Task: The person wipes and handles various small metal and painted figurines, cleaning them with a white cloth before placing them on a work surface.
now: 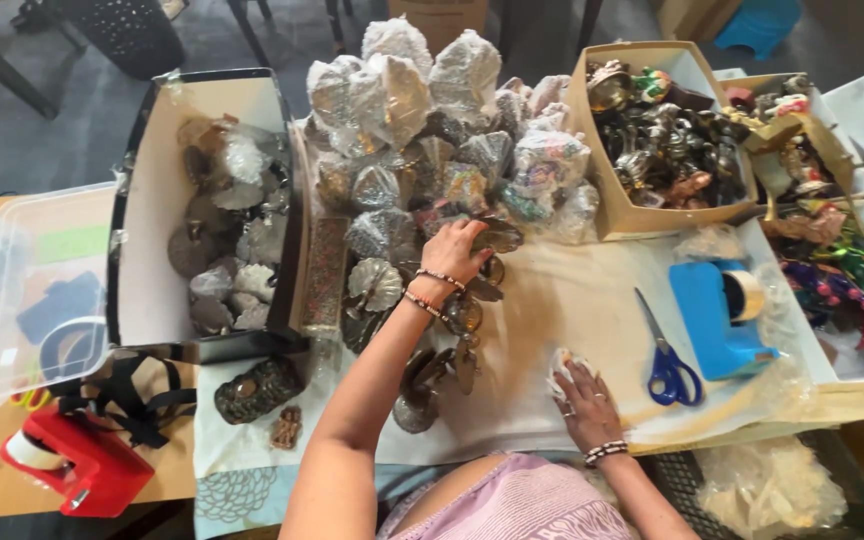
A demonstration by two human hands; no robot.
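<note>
Nearest the camera, the right hand [584, 403] lies palm down on the pale cloth [572, 300] that covers the table, its fingers [564, 375] a little spread over a small white wad [559, 362] of wrapping; a beaded bracelet sits at the wrist. Just right of it lie blue-handled scissors [664, 358], and beyond them a blue tape dispenser [717, 315]. At the near left, a red tape dispenser [77, 462] stands on the bare table beside black straps [137, 400], with a small dark ornament [257, 388] and a little figure [286, 428] on the cloth's edge.

The left arm reaches forward across the middle. Below it a row of loose metal ornaments [442, 360] runs along the cloth. The left hand [455, 250], with two bracelets on its wrist, is closed round a dark metal ornament [492, 236] at the foot of the heap, fingers curled on it and pinching its edge.

To the left, a clear plastic tub [22, 290] holds tape rolls, and next to it a dark-rimmed box [162, 200] holds wrapped pieces. Behind the left hand rises a heap of bubble-wrapped bundles [422, 110]. Right of the heap a cardboard box [602, 170] is full of dark metal figures, and further right lie coloured figurines [842, 270].
</note>
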